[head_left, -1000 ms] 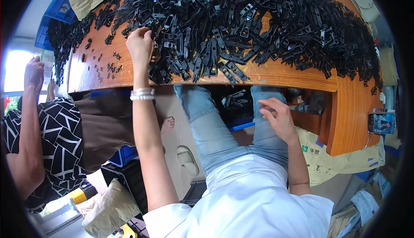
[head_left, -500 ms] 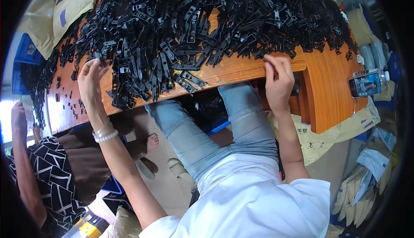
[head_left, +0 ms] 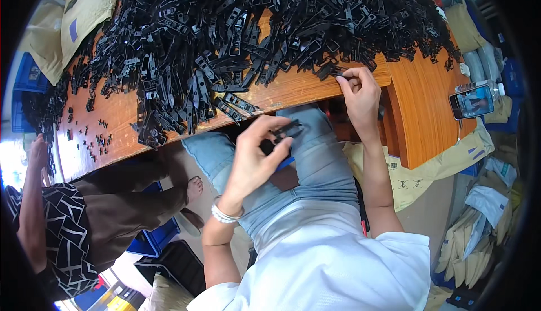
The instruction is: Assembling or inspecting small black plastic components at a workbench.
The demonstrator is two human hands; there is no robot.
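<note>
Over my lap, just off the table edge, my left hand [head_left: 253,156] grips a dark black plastic part [head_left: 288,130] between thumb and fingers; motion blurs the part. My right hand [head_left: 360,94] is at the table's front edge, its thumb and fingertips pinched on the end of a thin black plastic piece [head_left: 337,74]. That piece lies by the near rim of a large heap of black plastic parts [head_left: 225,29], many of them long, narrow and with cut-out openings. A few parts stick out over the table edge between my hands.
Brown wooden table [head_left: 417,119] with a raised corner at right, where a phone [head_left: 472,102] stands. Tiny black bits [head_left: 96,142] are scattered at left. A co-worker's arm [head_left: 32,198] is at far left. Blue bins [head_left: 31,74] and beige sacks [head_left: 90,18] surround the table.
My left hand has moved from the heap's left side, right and down over my lap, with a black part in it. My right hand has shifted slightly left and closed on a piece.
</note>
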